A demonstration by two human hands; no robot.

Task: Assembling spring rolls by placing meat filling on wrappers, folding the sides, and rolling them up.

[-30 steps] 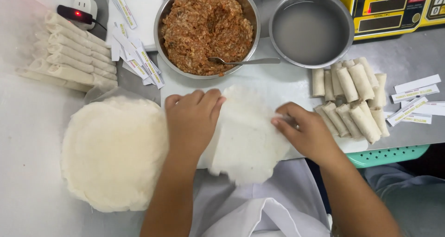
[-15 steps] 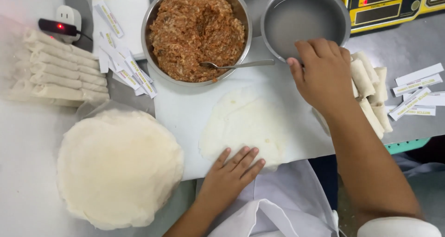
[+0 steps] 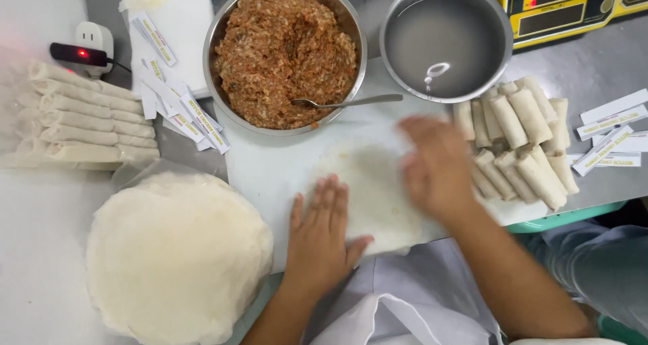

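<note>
My left hand [image 3: 320,240] lies flat, fingers spread, on the near edge of the wrapper [image 3: 374,196] — pinning it to the white board [image 3: 270,176] so it cannot slide. It grasps nothing. My right hand [image 3: 435,169] is over the wrapper's far right side, blurred; it looks open and empty, though I cannot tell for sure whether the fingertips touch the sheet.

The wrapper sits mid-board, just in front of me. The filling bowl [image 3: 290,55] stands right behind it, spoon [image 3: 347,103] handle pointing toward my right hand, handy for scooping. The water bowl [image 3: 445,38] is beside it, also on that side. Finished rolls [image 3: 520,142] are piled at the board's right end, out of the way. The stack of fresh wrappers [image 3: 175,257] waits on the table at my left — near the hand that lies flat.
</note>
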